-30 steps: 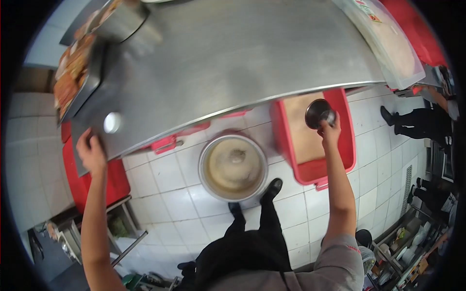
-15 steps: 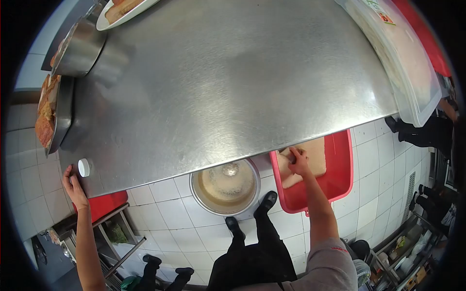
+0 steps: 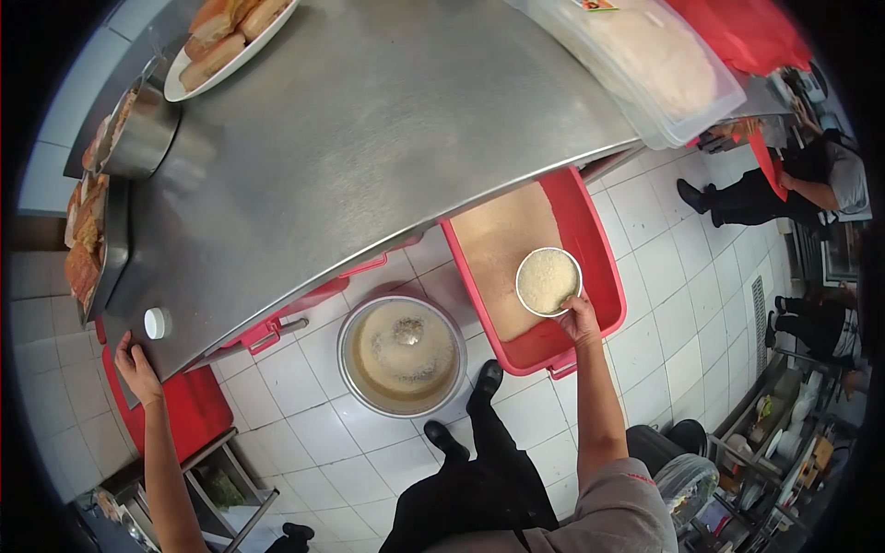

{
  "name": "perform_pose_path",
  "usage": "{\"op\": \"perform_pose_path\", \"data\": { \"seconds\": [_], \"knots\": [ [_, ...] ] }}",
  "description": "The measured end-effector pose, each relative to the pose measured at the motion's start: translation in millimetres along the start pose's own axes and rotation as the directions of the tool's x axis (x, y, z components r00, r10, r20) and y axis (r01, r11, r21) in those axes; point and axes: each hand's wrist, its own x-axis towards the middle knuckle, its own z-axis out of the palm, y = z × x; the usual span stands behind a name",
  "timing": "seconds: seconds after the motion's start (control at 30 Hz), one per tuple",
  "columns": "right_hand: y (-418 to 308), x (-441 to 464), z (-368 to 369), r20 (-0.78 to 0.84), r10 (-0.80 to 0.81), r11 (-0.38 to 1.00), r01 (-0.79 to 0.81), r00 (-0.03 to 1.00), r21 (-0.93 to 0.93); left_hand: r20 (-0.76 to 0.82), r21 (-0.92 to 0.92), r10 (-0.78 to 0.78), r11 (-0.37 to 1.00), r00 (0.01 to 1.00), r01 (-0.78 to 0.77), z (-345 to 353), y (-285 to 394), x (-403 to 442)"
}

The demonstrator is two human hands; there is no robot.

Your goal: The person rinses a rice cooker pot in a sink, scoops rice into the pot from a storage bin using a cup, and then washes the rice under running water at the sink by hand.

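The fingers (image 3: 573, 302) of the right hand (image 3: 583, 323) are closed on the near rim of a small metal bowl (image 3: 517, 281), pinching its edge at the side toward the body. The bowl is close to brimming with pale, rice-like grain (image 3: 548, 279), its mouth turned up toward the camera, and it is held over a red tub (image 3: 579, 240); whether its base touches anything beneath cannot be told. Filled like this, the bowl is probably weighty for its size and pulls away from a one-sided grip; its wall looks stiff, smooth and likely slippery, so a firm hold on the rim, with fingers spread under the side, should keep it level, since loose grain would spill at a tilt. More grain (image 3: 502, 230) lies in the tub, leaving the near end mostly bare red. The left hand (image 3: 140, 376) has its fingers parted, holding nothing visible, and appears to rest at the corner of the steel bench (image 3: 369, 138), just beside a white cap (image 3: 157, 323). Between the arms, a wide metal pot (image 3: 347, 378) stands on the tiled floor (image 3: 369, 442), with cloudy liquid and a pale mound inside.
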Motion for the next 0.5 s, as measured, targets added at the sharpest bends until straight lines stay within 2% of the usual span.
{"op": "perform_pose_path", "data": {
  "seconds": [0.13, 0.23, 0.3, 0.37, 0.43, 0.47, 0.5],
  "knots": [
    [1.7, -28.1, 29.2, 0.097, -0.145, 0.983, 0.154, 0.985, -0.097, -0.036, 0.047, 0.044, 0.998, 0.998, -0.042, 0.4, 10.6, -5.6],
    [11.1, -69.2, 87.1, 0.14, -0.163, 0.977, 0.18, 0.977, -0.117, -0.07, 0.099, 0.085, 0.992, 0.994, -0.078, 1.8, 14.2, -5.2],
    [29.2, -89.6, 119.2, 0.217, -0.255, 0.884, 0.318, 0.942, -0.343, -0.089, 0.12, 0.033, 0.993, 0.995, -0.023, 0.0, 23.1, -8.3],
    [53.3, -106.0, 143.1, 0.321, -0.367, 0.676, 0.487, 0.873, -0.553, -0.108, 0.149, -0.029, 0.988, 0.994, 0.045, 0.7, 30.6, -9.9],
    [79.5, -122.6, 166.3, 0.459, -0.48, 0.327, 0.638, 0.748, -0.697, -0.124, 0.179, -0.077, 0.979, 0.989, 0.099, 0.4, 35.8, -12.0],
    [82.5, -130.8, 177.7, 0.567, -0.496, 0.062, 0.678, 0.658, -0.732, -0.128, 0.192, -0.099, 0.974, 0.987, 0.123, 0.6, 39.4, -12.4],
    [92.7, -131.0, 175.2, 0.657, -0.486, -0.074, 0.722, 0.576, -0.688, -0.132, 0.202, -0.119, 0.969, 0.984, 0.144, 0.4, 42.3, -13.1]
  ]
}}
